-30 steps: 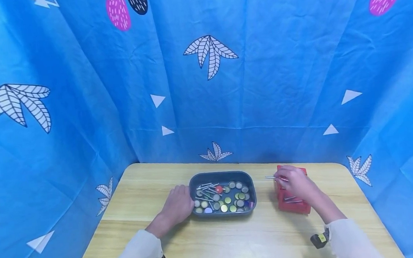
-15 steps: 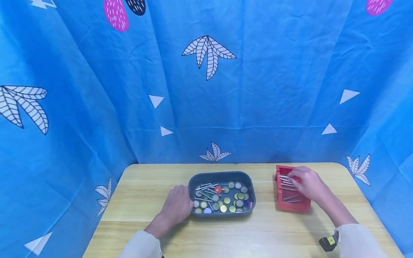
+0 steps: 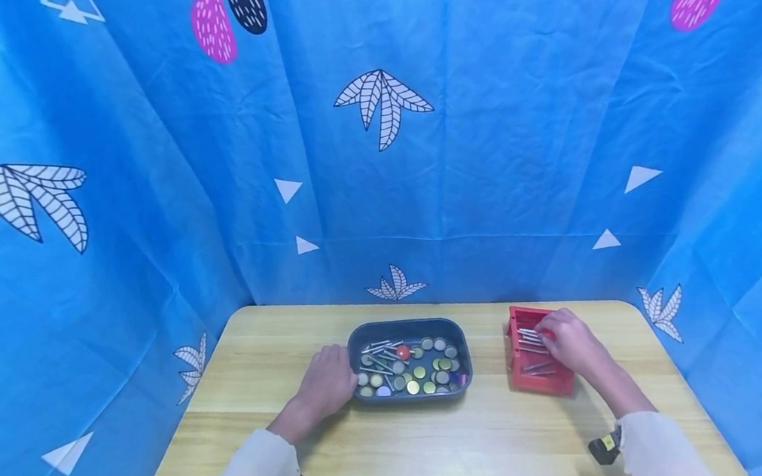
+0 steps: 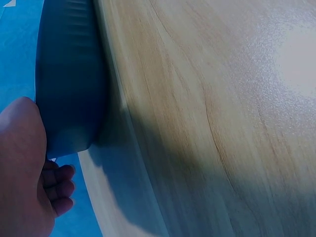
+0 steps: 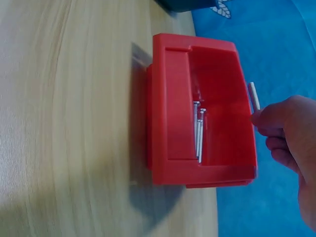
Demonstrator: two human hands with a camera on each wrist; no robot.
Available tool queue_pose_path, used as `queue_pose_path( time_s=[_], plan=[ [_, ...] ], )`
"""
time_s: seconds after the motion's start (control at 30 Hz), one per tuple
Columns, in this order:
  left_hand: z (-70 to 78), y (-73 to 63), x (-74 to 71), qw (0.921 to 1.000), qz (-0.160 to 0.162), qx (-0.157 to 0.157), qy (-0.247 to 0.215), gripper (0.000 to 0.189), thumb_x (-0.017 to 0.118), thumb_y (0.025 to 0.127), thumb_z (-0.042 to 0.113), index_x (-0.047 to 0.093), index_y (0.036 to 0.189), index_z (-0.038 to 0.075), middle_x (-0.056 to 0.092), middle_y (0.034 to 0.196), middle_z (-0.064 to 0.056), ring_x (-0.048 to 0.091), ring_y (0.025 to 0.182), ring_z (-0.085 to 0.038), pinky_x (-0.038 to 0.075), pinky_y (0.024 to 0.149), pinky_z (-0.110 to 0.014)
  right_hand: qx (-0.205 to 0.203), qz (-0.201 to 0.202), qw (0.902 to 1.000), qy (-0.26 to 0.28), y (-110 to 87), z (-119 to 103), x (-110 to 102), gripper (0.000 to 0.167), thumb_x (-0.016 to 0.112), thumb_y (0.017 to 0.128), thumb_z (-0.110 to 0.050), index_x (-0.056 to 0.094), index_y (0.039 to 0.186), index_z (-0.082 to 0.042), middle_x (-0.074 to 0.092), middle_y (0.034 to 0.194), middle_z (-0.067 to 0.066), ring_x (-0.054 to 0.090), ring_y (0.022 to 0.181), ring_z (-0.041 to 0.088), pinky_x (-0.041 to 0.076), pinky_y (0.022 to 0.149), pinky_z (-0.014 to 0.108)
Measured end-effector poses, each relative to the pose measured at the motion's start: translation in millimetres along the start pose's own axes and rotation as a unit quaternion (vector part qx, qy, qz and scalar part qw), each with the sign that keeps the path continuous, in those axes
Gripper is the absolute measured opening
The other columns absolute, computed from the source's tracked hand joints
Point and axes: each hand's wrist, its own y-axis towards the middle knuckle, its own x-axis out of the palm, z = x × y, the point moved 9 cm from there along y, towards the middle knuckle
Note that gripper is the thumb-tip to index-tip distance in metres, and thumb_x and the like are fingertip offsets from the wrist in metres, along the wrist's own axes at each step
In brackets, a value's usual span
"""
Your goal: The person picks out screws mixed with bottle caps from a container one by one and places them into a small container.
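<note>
My left hand (image 3: pixel 327 379) grips the left end of a dark blue-grey tray (image 3: pixel 412 399). In the left wrist view, its thumb (image 4: pixel 22 118) lies against the tray's side and the other fingers are curled. Inside the tray are several round bottle caps (image 3: pixel 413 385), loose nails (image 3: pixel 380 344) and a red ball-like piece (image 3: pixel 402 352). Over a red bin (image 3: pixel 543 385) on the right, my right hand (image 3: pixel 570 340) pinches a silver nail (image 5: pixel 254 96), seen beyond the bin's rim in the right wrist view. Several nails (image 5: pixel 200 136) lie in the bin; the right fingertips are partly hidden.
The wooden table (image 3: pixel 406 447) carries both containers, with a stretch of bare wood between them. A blue patterned curtain (image 3: pixel 377 193) rises behind the table and along both sides.
My right hand has shifted slightly right and down, and the nail that stuck out left of the bin is now over it. My left hand and the tray stay in place.
</note>
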Motion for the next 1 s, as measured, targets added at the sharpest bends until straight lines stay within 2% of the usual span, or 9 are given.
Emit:
queue_pose_path(
  time_s=[0.27,0.5,0.73,1.0],
  plan=[
    [0.6,1.6,-2.1,0.9999,0.005,0.007,0.015,0.028,0.058,0.094,0.024,0.061,0.107,-0.001,0.055,0.090,-0.007,0.048,0.086,-0.023,0.043,0.081,-0.039,-0.023,-0.012,0.9994,-0.024,1.5,0,11,0.015,0.078,0.075,0.007,0.078,0.089,0.001,0.076,0.086,0.014,0.066,0.091,0.032,0.058,0.083,0.047],
    [-2.5,1.5,2.3,0.9999,0.011,0.006,0.007,0.027,0.057,0.093,0.024,0.061,0.107,0.000,0.055,0.090,-0.006,0.048,0.086,-0.022,0.044,0.081,-0.039,-0.051,-0.022,0.9965,-0.063,-0.9,-3,26,0.009,0.076,0.076,0.004,0.080,0.080,-0.003,0.074,0.074,0.008,0.056,0.081,0.025,0.051,0.077,0.043],
    [-1.3,0.2,4.2,0.9999,0.011,0.009,0.004,0.027,0.059,0.093,0.023,0.060,0.106,-0.001,0.054,0.090,-0.007,0.047,0.086,-0.023,0.043,0.079,-0.038,-0.041,-0.050,0.9922,-0.107,-4.4,1,36,0.009,0.078,0.075,0.002,0.080,0.075,-0.006,0.069,0.069,0.005,0.051,0.079,0.024,0.048,0.076,0.041],
    [-1.3,-0.9,5.0,0.9998,0.017,0.008,0.011,0.027,0.057,0.094,0.023,0.060,0.106,-0.001,0.052,0.089,-0.006,0.045,0.084,-0.022,0.041,0.078,-0.037,-0.042,-0.087,0.9859,-0.136,-3.4,0,43,0.009,0.073,0.076,0.003,0.074,0.071,-0.004,0.064,0.064,0.005,0.050,0.076,0.023,0.047,0.075,0.043]
  ],
)
